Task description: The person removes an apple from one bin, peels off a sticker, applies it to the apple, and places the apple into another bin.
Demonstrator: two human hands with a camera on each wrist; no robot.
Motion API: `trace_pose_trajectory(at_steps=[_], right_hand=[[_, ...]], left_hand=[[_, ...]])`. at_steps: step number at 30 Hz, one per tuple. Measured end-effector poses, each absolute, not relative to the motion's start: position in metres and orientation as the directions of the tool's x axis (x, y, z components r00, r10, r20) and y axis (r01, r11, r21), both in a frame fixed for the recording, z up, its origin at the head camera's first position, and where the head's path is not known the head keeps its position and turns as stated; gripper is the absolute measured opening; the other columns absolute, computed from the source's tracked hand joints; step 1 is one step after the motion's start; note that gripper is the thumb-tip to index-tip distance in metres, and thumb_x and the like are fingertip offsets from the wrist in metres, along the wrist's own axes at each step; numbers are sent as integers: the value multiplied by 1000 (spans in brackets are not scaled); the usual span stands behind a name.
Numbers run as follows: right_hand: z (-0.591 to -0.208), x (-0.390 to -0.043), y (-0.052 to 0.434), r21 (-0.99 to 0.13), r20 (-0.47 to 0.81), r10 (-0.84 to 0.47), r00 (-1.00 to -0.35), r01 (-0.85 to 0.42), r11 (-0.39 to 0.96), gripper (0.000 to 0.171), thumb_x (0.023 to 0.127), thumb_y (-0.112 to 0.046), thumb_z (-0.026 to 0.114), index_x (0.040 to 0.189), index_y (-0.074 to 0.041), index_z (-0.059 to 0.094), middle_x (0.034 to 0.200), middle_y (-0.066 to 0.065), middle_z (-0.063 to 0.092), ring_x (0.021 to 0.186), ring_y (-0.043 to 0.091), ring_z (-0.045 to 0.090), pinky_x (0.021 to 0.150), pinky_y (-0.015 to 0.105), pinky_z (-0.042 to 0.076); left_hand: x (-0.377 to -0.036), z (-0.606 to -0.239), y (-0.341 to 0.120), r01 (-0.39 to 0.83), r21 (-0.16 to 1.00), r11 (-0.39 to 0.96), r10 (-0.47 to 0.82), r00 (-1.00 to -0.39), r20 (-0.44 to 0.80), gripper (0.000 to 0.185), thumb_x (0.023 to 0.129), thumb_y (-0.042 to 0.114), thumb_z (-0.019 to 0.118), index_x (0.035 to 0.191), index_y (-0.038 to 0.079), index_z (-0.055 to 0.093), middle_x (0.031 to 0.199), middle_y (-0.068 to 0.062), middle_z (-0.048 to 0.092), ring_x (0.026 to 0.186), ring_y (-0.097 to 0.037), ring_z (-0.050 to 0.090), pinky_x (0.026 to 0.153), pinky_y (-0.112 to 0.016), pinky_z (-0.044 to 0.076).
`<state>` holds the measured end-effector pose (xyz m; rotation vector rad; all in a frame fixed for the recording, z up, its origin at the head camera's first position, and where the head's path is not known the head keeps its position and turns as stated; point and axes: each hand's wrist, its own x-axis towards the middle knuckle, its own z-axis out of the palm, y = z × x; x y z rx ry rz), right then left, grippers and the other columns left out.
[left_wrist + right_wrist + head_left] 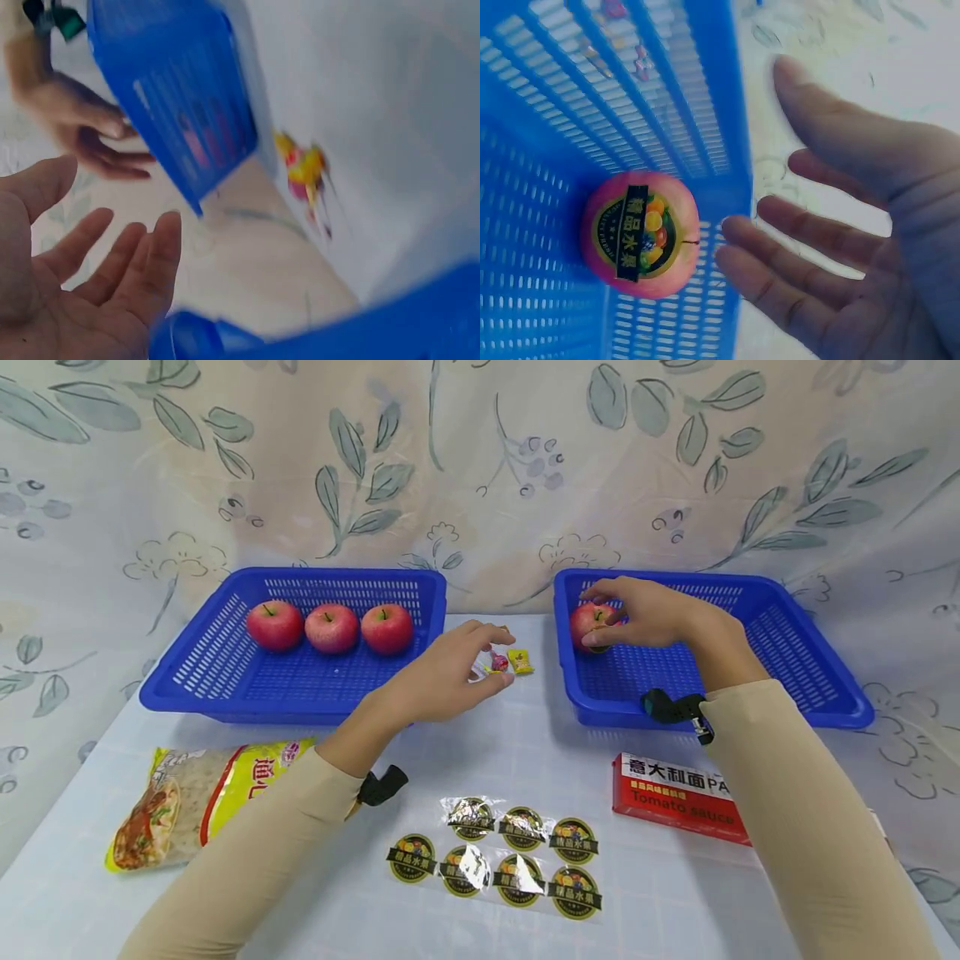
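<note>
In the head view we find a table (465, 760) under a pale, faintly checked cover, with a leaf-patterned curtain (480, 510) rising behind it. We record two blue baskets: the left basket (247, 707) holds three apples (332, 628) in a row along its rear, and the right basket (783, 647) holds one apple (580, 622) at its left end. Small candies (521, 662) lie between the baskets. Nearer, a bag (232, 793) lies at left, a sheet of round stickers (522, 828) at centre and a red box (667, 802) at right, partly behind the right sleeve (787, 810). The left hand (450, 675) hangs before the candies with loosely bent fingers; the right hand (652, 614) is over the single apple, and from here we cannot judge contact. In the left wrist view, blurred, we see the left palm, holding nothing, with fingers spread. The right wrist view settles two points the head view leaves unclear: the single apple bears a black-and-gold label (634, 234) on its side, and the right fingers are extended, with a gap between fingertips and fruit.
</note>
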<state>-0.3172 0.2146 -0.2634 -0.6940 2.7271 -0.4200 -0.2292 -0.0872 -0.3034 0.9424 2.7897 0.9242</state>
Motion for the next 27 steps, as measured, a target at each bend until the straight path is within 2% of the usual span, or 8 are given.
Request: trace_pose_trajectory(at_steps=[1,3,8,13,19,23,27], right_hand=[[-262,-312,213,-341,-192,-508,-840,-428,837,77,93,-51,72,153,-11,44,151,21,47,135,43,47,112,66,38],[-261,-303,209,-347,-160,-520,-839,-445,825,72,95,-48,71,152,-11,46,150,20,49,133,42,49,111,65,41],[-263,-287,200,-424,-70,-556,-829,-480,768,55,99,-34,69,146,-10,52,137,16,58,124,34,57,105,57,50],[-272,-280,187,-483,46,-613,-788,-555,677,43,98,-22,71,137,-8,60,120,11,66,109,24,64,97,46,56],[-283,-268,166,-505,144,-649,-747,-619,601,36,98,-24,72,130,-10,65,114,2,70,104,18,66,91,41,58],[-289,-259,150,-534,180,-667,-723,-642,551,35,99,-28,70,130,-13,64,109,-3,72,103,12,67,90,36,58],[-296,-251,131,-589,200,-708,-677,-660,466,35,101,-26,68,131,-11,61,106,-4,75,98,10,70,89,31,59]], left_hand=[[-230,-301,-92,539,559,630,569,-810,140,48,102,30,64,144,11,53,147,-6,53,127,-23,54,94,-36,57],[-233,-296,-102,541,551,636,562,-813,149,47,101,30,65,143,11,54,145,-6,55,129,-24,54,91,-37,59],[-241,-275,-127,496,491,717,501,-855,133,49,101,34,66,143,12,55,141,-5,59,128,-24,54,102,-42,52],[-254,-257,-146,452,480,752,464,-880,101,50,100,33,66,143,9,55,140,-9,60,130,-27,53,109,-47,47],[-268,-247,-161,416,477,774,448,-893,53,54,100,35,66,143,5,53,143,-13,58,135,-30,51,117,-51,39],[-274,-246,-171,418,467,779,450,-892,47,53,99,33,68,142,6,54,142,-13,58,134,-31,52,115,-51,40],[-282,-247,-183,397,462,793,438,-899,20,57,97,33,71,144,6,53,144,-14,57,136,-33,50,115,-54,39]])
